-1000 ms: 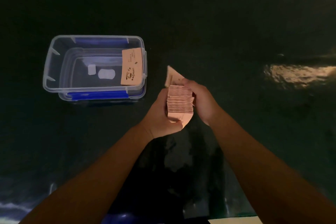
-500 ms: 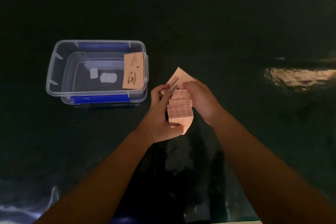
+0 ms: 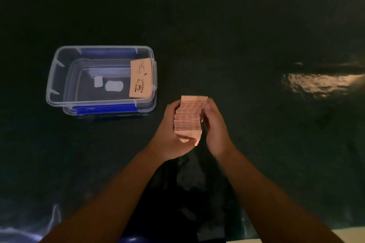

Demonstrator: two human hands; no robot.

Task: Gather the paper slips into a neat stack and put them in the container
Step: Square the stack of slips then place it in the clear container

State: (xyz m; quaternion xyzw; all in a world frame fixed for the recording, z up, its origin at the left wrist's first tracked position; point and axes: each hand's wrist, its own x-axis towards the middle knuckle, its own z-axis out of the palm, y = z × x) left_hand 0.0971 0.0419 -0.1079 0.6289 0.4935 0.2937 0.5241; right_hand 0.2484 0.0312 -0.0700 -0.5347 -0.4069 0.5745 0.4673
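Observation:
A thick stack of pinkish paper slips [image 3: 189, 116] stands on edge between both hands, above the dark table. My left hand [image 3: 171, 134] grips its left side and bottom, thumb under the near end. My right hand [image 3: 215, 128] presses flat against its right side. The clear plastic container [image 3: 51, 77] with blue clips sits to the left, open, apart from the hands. One tan printed slip [image 3: 141, 79] leans against the container's right inner wall.
The table is covered with a dark green sheet [image 3: 237, 35], wrinkled at the far edge. A bright light reflection [image 3: 316, 83] lies on the sheet at the right. Two pale labels [image 3: 110, 85] show through the container's bottom.
The slip that stuck out at an angle from the far end now lies flush with the stack. Both hands have squared the stack, and the left thumb has dropped from the top.

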